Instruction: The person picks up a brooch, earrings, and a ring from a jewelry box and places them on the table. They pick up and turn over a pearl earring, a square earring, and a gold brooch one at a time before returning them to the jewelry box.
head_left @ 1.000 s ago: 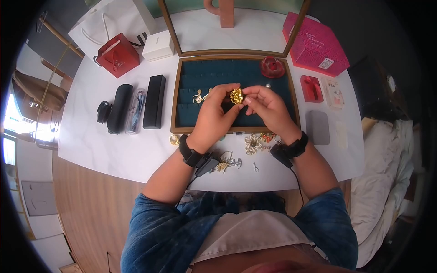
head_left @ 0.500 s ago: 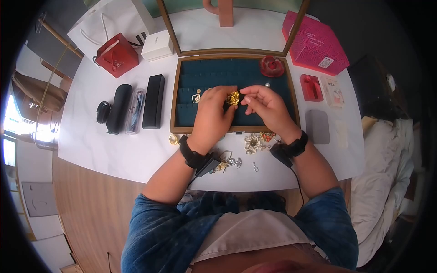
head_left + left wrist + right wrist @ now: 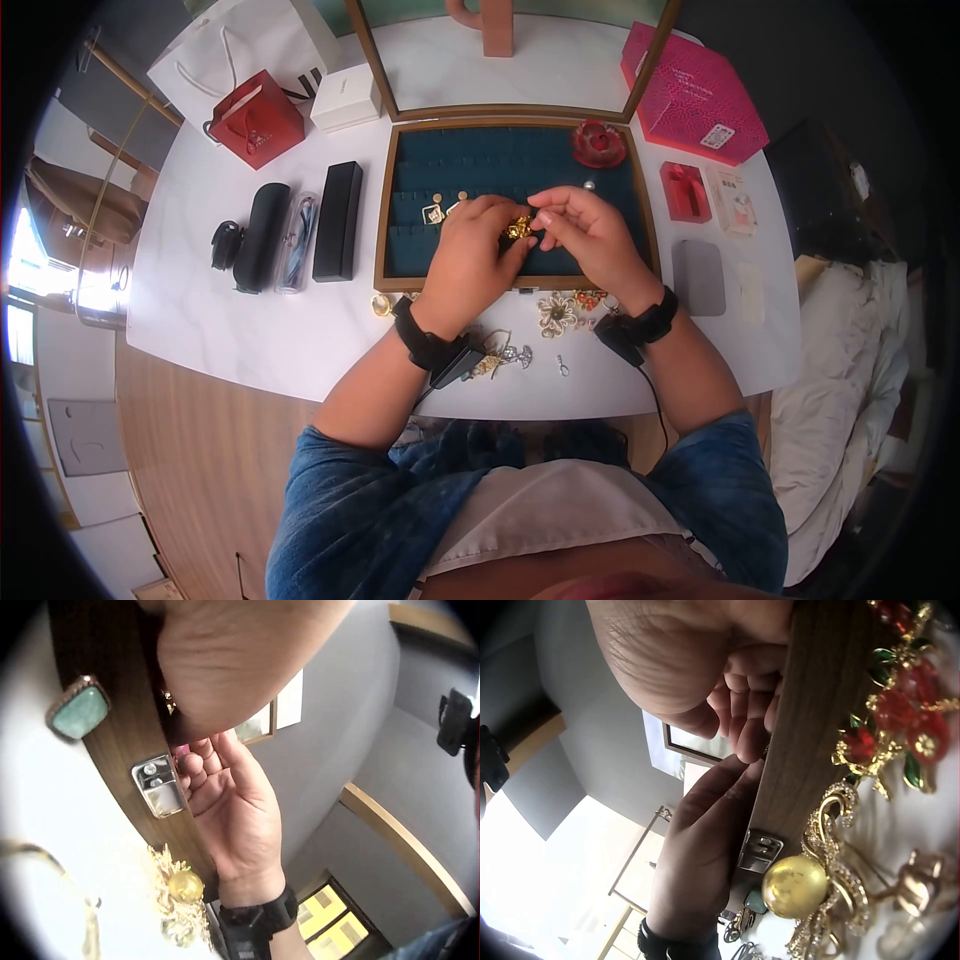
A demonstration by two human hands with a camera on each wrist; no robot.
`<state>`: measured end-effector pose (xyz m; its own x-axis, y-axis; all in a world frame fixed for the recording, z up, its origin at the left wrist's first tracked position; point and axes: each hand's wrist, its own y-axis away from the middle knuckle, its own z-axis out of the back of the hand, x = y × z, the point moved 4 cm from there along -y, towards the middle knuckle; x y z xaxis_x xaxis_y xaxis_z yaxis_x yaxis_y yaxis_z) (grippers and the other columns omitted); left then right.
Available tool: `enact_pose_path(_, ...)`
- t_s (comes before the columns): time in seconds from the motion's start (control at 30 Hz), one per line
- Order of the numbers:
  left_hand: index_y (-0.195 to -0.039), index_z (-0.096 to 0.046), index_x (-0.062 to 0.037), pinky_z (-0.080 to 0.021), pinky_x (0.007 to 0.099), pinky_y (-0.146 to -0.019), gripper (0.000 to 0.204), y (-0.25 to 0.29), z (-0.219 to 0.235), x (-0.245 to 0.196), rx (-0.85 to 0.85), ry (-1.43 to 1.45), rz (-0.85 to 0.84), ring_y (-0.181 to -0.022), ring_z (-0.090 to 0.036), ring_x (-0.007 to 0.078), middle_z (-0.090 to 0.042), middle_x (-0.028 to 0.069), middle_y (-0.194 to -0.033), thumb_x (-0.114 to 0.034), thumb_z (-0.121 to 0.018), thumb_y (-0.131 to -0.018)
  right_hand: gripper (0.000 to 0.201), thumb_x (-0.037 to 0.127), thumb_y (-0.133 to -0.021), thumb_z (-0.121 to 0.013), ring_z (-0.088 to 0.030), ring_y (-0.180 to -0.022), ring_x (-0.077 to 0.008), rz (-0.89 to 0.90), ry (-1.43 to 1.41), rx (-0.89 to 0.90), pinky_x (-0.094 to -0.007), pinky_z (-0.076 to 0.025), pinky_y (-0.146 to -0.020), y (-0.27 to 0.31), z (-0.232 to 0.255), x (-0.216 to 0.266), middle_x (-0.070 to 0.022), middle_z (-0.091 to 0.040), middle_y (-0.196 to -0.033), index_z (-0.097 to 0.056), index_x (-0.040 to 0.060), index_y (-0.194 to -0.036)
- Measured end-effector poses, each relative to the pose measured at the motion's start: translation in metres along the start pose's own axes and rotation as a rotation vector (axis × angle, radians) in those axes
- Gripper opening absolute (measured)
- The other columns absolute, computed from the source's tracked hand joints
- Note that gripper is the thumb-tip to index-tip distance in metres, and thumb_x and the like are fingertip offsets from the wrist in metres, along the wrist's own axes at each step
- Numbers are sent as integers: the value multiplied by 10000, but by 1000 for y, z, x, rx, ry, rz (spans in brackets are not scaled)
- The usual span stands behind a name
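Note:
Above the teal lining of a wooden display case (image 3: 388, 240), my left hand (image 3: 468, 255) holds a shiny gold ornament (image 3: 519, 228) between thumb and fingers. My right hand (image 3: 598, 245) is close on its right side, thumb and fingertips drawn together beside the ornament; whether they touch it cannot be told. Square earrings (image 3: 432, 214) lie in the case left of my hands, and a red flower-shaped piece (image 3: 598, 144) sits at its back right. Both wrist views show the case's metal latch (image 3: 157, 786) and its front edge, with the ornament mostly hidden by my hands.
The case's framed lid stands raised at the back. Brooches (image 3: 556, 315) and other jewellery lie along its front. Black cases (image 3: 338, 222), a red bag (image 3: 258, 120) and a white box (image 3: 347, 98) are to the left; a pink box (image 3: 696, 95) and red box (image 3: 685, 192) to the right.
The gold ornament has tilted and sunk slightly lower in my left hand, whose fingers now cover more of it. My right hand has stayed almost in place.

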<state>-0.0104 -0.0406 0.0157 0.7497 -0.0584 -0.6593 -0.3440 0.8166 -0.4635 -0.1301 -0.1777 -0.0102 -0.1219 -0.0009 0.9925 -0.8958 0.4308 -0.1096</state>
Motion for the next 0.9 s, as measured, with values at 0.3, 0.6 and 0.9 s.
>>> enact_pose_path(0.3,-1114,-720,-16,-504,427,-930,273,0,0,-2,49,3,-3,-1045,-650,356,-725,143,-1125,-93,-803,-866,260,108,-1069,-619,-661,-887,-98,6,1,0,-242,-547,-821,0,0,-1,-50,-691,-1060,-642,-17,-1295)
enact_pose_path(0.6,-1108,-718,-24,-507,427,-924,281,-1,0,-3,52,-6,-43,-1042,-659,358,-726,141,-1116,-79,-804,-846,262,118,-1072,-619,-646,-881,-94,9,9,-4,-248,-548,-827,0,1,-1,-64,-695,-1079,-644,-17,-1296)
enact_pose_path(0.9,-1108,-708,-26,-509,429,-902,290,-1,-1,-3,47,5,-65,-1016,-652,357,-720,138,-1089,-68,-799,-836,252,100,-1080,-600,-618,-878,-84,12,11,-1,-243,-534,-822,1,-1,1,-69,-690,-1094,-637,-18,-1300)
